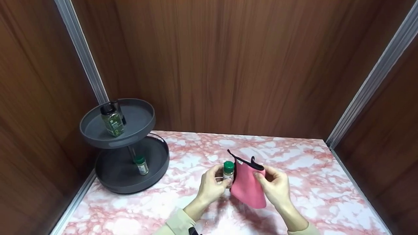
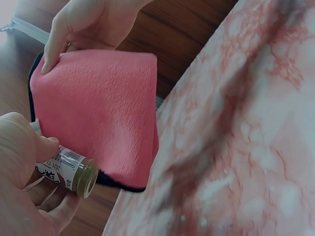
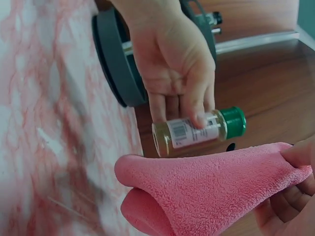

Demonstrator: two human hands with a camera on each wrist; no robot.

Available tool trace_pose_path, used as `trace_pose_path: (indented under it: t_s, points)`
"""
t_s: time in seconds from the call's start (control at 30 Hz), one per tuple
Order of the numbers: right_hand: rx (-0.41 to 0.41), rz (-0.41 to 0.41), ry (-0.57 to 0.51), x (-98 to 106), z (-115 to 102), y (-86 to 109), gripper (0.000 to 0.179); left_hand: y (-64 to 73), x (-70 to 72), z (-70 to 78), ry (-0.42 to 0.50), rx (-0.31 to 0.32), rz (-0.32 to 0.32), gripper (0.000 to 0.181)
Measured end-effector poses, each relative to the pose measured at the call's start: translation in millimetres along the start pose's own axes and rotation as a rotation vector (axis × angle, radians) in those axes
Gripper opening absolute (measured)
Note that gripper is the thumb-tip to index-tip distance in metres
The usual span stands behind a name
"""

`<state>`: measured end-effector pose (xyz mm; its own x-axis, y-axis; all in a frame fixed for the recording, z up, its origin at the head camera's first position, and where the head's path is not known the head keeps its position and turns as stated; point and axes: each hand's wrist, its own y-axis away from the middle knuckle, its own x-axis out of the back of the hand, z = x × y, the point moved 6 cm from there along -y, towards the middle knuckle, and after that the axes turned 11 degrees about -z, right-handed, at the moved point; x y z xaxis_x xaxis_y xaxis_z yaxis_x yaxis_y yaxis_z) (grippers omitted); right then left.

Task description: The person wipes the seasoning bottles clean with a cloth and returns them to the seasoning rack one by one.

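My left hand (image 1: 211,186) grips a small glass spice jar (image 1: 228,174) with a green cap and a white printed label, held upright above the table in the head view. In the right wrist view the thumb lies across the label of the jar (image 3: 192,133). My right hand (image 1: 277,186) pinches a folded pink cloth (image 1: 249,187) with black edging near its upper corner. The cloth hangs down just right of the jar. In the left wrist view the cloth (image 2: 98,108) spreads behind the jar (image 2: 74,169), whose glass base points outward.
At left stands a dark grey two-tier round rack (image 1: 132,187). Its upper tier holds a green-labelled bottle (image 1: 114,124) with a black cap, another dark-capped bottle behind it. A green-capped jar (image 1: 142,167) sits below. Wooden panels (image 1: 209,65) enclose the pink marbled table (image 1: 313,195).
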<state>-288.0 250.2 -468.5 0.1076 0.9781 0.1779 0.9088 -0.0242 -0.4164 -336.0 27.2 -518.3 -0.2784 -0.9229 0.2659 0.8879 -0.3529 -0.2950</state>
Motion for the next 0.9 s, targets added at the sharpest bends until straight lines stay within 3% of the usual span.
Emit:
trace_pose_path:
  t_s: [0.27,0.6,0.77,0.9]
  points:
    - [-0.065,0.005,0.014,5,10,4.3,0.014,5.9,3.9,-21.3,-0.057,0.006,0.011,0.041]
    - [-0.088,0.022,0.020,7,16,6.7,0.011,13.1,6.4,-51.9,-0.167,0.070,0.012,0.041]
    - [-0.092,0.033,0.017,8,17,7.9,0.013,18.0,6.7,-61.3,-0.184,0.095,0.009,0.043]
    - [-0.090,0.041,0.024,10,18,8.2,0.012,20.2,6.6,-63.8,-0.185,0.079,0.007,0.044]
